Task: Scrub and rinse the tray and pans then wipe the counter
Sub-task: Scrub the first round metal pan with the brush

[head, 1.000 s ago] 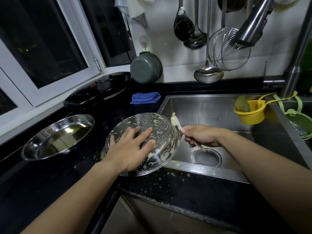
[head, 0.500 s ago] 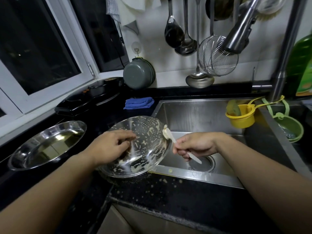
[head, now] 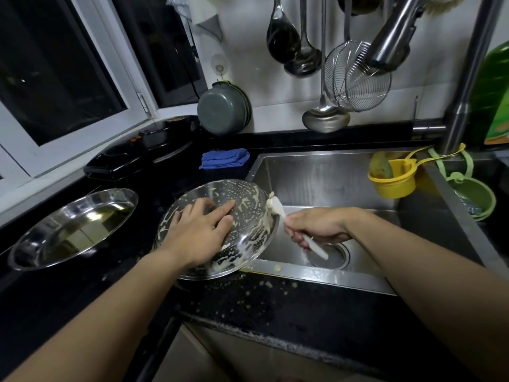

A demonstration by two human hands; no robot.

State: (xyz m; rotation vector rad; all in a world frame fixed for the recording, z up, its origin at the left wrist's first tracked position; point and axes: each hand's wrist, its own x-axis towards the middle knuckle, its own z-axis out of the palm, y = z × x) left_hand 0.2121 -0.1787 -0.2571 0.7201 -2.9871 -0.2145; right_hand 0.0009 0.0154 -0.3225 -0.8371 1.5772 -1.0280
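- The dirty pan stands tilted on the desk at the sink's left front corner, its batter-streaked inside facing the person and its lower edge reaching over the sink edge.
- The left hand lies inside the pan with fingers straight and spread, pressing on the metal to prop it; it grips nothing.
- The right hand is curled round a white spatula, holding it over the basin.
- The spatula's long axis runs from the drain side up and left to the pan; its coated blade touches the pan's right rim, just beside the right hand.
- So the work lies to the left of the right hand, which is the nearer one to that rim; scraping looks to be the step in hand, with rinsing not yet started.
- A second, cleaner-looking steel pan sits flat on the desk, well apart to the left.
- Batter specks dot the desk in front of the sink.
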